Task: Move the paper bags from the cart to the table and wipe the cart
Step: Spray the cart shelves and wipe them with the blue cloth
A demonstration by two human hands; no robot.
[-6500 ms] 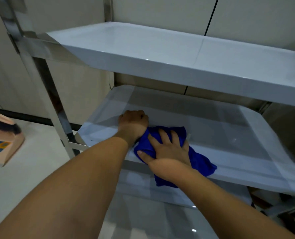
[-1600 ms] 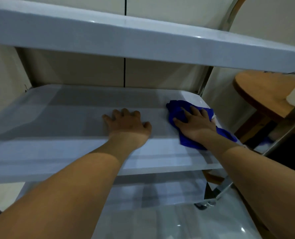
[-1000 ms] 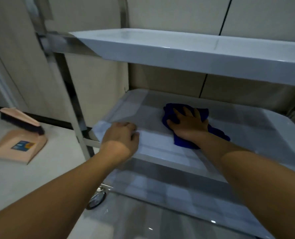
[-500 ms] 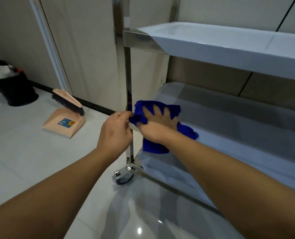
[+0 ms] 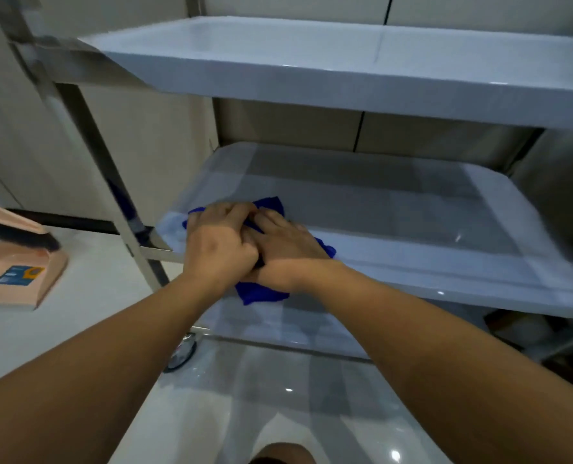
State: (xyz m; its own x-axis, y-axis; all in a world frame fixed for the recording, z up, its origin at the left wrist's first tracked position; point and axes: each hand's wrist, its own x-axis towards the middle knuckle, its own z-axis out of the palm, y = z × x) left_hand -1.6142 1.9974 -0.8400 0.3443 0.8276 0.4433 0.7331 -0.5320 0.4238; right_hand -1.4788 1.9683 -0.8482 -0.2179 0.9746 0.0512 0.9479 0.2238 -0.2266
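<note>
The steel cart has a top shelf (image 5: 345, 75), a middle shelf (image 5: 429, 209) and a lower shelf (image 5: 298, 326). A blue cloth (image 5: 261, 291) lies at the front left corner of the middle shelf. My right hand (image 5: 288, 252) presses flat on it. Beside it, touching it, my left hand (image 5: 216, 244) lies over the cloth's left part with its fingers curled into the fabric. No paper bags are in view.
A pink dustpan (image 5: 14, 279) with a black-bristled brush stands on the tiled floor at the left. The cart's left post (image 5: 111, 182) and a caster wheel (image 5: 181, 356) are near my left arm. Beige wall panels stand behind the cart.
The cloth and both hands have moved from the cart's left post onto the middle shelf's front left corner. My left hand has come to lie on the cloth.
</note>
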